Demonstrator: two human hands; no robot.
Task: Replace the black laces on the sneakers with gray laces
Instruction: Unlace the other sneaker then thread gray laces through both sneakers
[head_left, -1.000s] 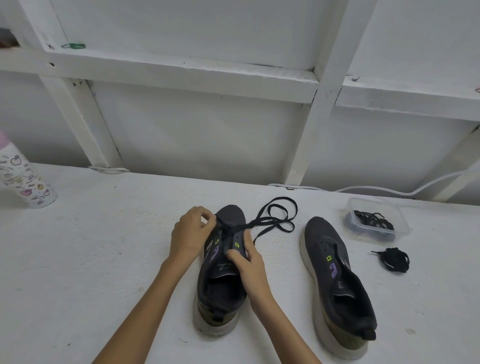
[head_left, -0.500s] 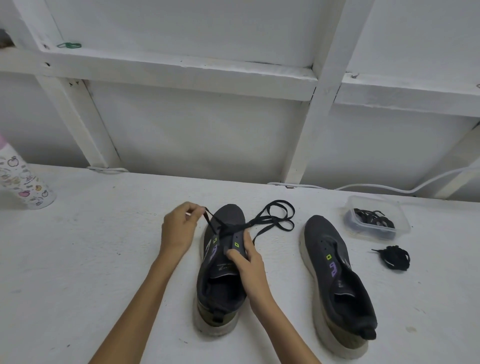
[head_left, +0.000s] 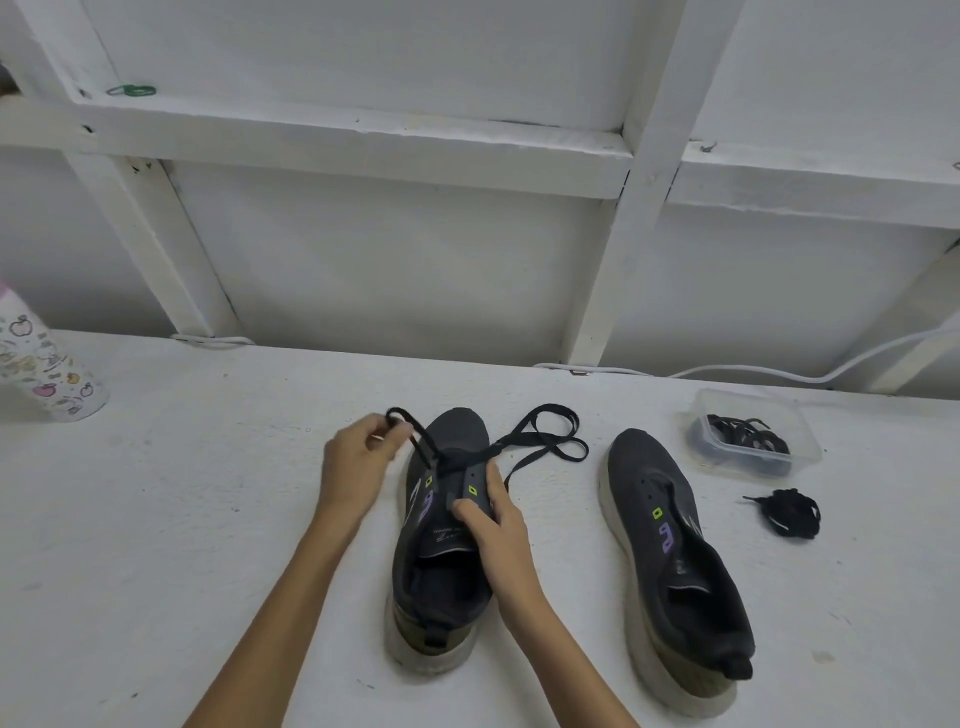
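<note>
Container (head_left: 804, 432) of laces (head_left: 744, 439), lace bundle (head_left: 792, 513) beside unlaced sneaker (head_left: 640, 470)

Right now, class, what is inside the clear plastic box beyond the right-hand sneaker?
The plastic box holds a tangle of dark laces. How many cannot be told: the strands cover each other and the box floor beneath.

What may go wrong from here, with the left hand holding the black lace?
The left hand pinches the black lace by the toe of the sneaker. The lace's free length lies looped beside it, so it might knot at an eyelet. The right hand grips only one eyelet flap, so a hard pull might tilt or drag the sneaker.
</note>
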